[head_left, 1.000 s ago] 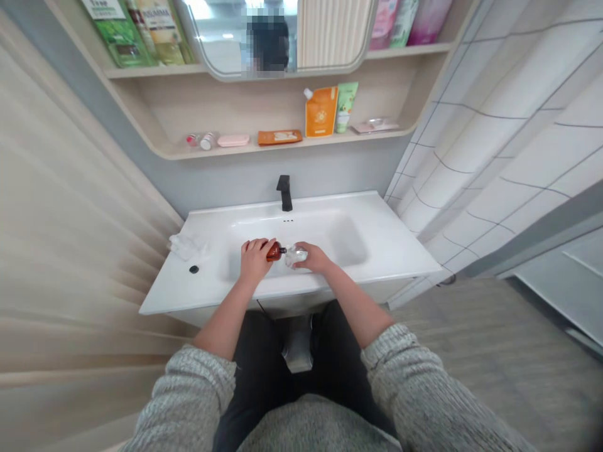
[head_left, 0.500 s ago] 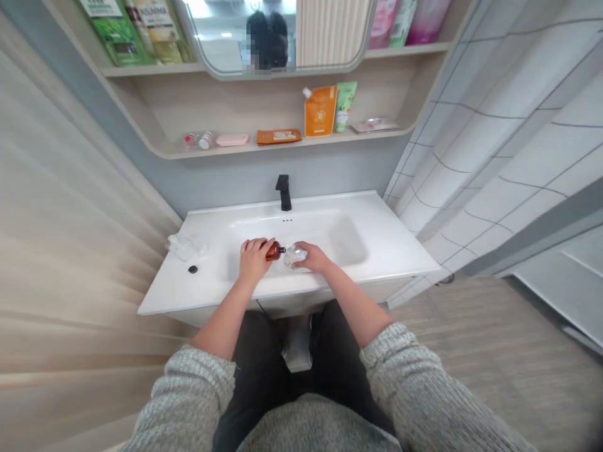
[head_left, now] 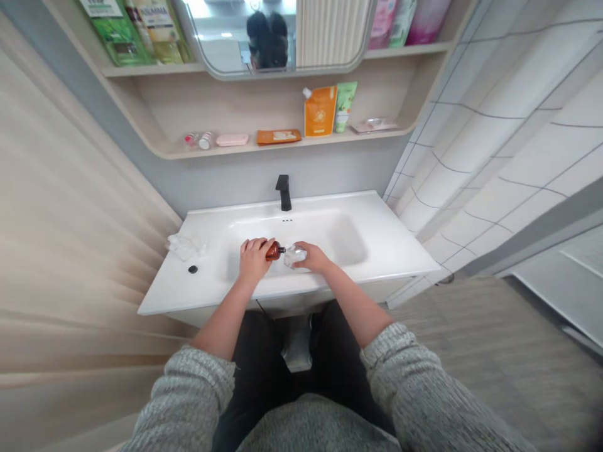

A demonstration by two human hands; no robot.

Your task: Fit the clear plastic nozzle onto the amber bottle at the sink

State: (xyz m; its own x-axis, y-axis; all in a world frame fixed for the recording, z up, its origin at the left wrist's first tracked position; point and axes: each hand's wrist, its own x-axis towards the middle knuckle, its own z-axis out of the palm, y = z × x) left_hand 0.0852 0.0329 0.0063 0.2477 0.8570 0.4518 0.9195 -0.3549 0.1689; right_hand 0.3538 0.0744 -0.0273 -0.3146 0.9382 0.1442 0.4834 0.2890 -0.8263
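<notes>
Over the white sink (head_left: 349,242), our left hand (head_left: 253,257) grasps a brown bottle (head_left: 272,252) tipped sideways, and our right hand (head_left: 315,257) is curled around a clear container (head_left: 293,255) facing it. We judge pouring to be the step in hand; the next move calls for steady alignment at the dark neck (head_left: 282,250), whose contact we cannot tell.

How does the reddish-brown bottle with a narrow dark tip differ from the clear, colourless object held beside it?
The reddish-brown bottle is dark, while the clear, colourless object is pale. The bottle is in the left hand; the object is in the right hand. The bottle's narrow dark tip points toward the object, which shows no such tip. Both are held over the white basin.
</notes>
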